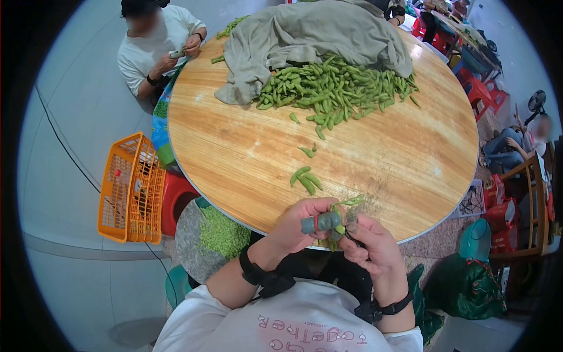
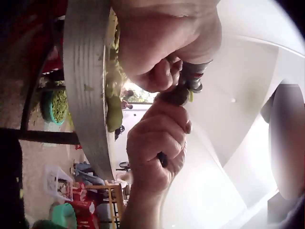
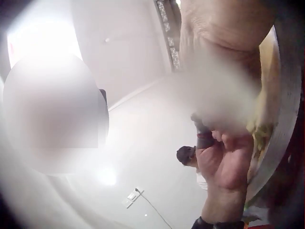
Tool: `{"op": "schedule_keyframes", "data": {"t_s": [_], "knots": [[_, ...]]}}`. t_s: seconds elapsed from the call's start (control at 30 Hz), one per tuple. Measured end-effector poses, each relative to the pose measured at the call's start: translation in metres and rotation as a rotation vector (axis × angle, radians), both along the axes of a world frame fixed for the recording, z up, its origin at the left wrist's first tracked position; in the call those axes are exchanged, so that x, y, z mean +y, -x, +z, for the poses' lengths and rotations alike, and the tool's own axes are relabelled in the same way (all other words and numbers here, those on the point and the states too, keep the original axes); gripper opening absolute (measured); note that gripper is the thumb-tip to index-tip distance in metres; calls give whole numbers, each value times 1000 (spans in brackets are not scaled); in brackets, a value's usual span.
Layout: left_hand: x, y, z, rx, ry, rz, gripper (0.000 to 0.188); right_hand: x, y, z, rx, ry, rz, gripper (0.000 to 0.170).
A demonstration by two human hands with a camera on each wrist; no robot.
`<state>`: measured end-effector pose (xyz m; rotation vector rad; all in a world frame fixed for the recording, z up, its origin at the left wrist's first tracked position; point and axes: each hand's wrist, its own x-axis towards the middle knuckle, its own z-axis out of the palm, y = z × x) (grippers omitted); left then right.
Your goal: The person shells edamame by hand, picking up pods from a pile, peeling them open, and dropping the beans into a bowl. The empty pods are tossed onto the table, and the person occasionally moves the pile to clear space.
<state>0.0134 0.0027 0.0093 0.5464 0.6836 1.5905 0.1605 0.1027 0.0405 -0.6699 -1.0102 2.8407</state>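
Observation:
At the near edge of the round table [image 1: 223, 170], my left hand [image 1: 298, 226] pinches green soybean pods [image 1: 352, 201]. Its thumb wears a grey-green finger cover [image 1: 322, 222] with a red band. My right hand [image 1: 375, 242] meets it from the right, its thumb and fingers close against the pods. A small black tool [image 2: 162, 159] shows inside the right fist in the left wrist view; most of it is hidden, and I cannot tell its kind. In the right wrist view, a blur covers much of the work between the hands. A few loose pods [image 1: 306, 180] lie just beyond.
A heap of soybean pods [image 1: 334, 91] lies under a grey cloth [image 1: 316, 32] at the far side. Below the table's left edge sits a basin of shelled beans [image 1: 223, 232], near an orange crate [image 1: 130, 188]. Another person [image 1: 158, 47] sits at the far left.

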Motion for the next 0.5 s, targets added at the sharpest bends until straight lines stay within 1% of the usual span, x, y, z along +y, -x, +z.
{"op": "schedule_keyframes", "data": {"t_s": [0.03, 0.07, 0.1, 0.13, 0.17, 0.2, 0.23, 0.27, 0.3, 0.33, 0.37, 0.4, 0.43, 0.47, 0.5], "knots": [[0, 1, -1, -66, 39, -42, 14, 1, 1, -3, 32, -10, -10, 14], [2, -1, 1, -66, 36, -41, 14, 2, 1, -5, 64, -22, -18, 12], [4, -7, 5, 72, 68, 75, 14, -1, 3, -8, 63, -29, -15, 12], [6, -10, 7, 208, 101, 192, 15, -6, 6, -11, -24, -445, -97, 11], [8, -10, 4, 206, 93, 196, 15, -9, 7, -14, -112, -861, -178, 10], [10, -9, -1, 332, 97, 193, 16, -7, 6, -17, -111, -871, -173, 10], [12, -8, -4, 459, 102, 193, 17, -6, 6, -19, -124, -945, -168, 9], [11, -7, -4, 456, 96, 200, 17, -5, 5, -20, -138, -1018, -163, 9], [10, -6, 2, 463, 121, 165, 20, -3, 4, -17, -97, -882, -157, 8], [9, -5, 5, 468, 148, 130, 22, 0, 2, -16, -96, -887, -150, 8], [8, -3, 6, 465, 145, 137, 22, 4, 0, -16, -94, -691, -133, 7], [8, -2, 7, 535, 106, 128, 24, 6, -1, -15, -92, -496, -115, 8], [7, 0, 7, 605, 66, 120, 26, 7, 0, -13, -96, -451, -114, 11], [7, 1, 6, 602, 62, 128, 26, 8, 0, -10, -96, -458, -108, 11], [6, 3, 4, 490, 85, 70, 28, 9, 1, -8, -24, -304, -100, 16]]}}
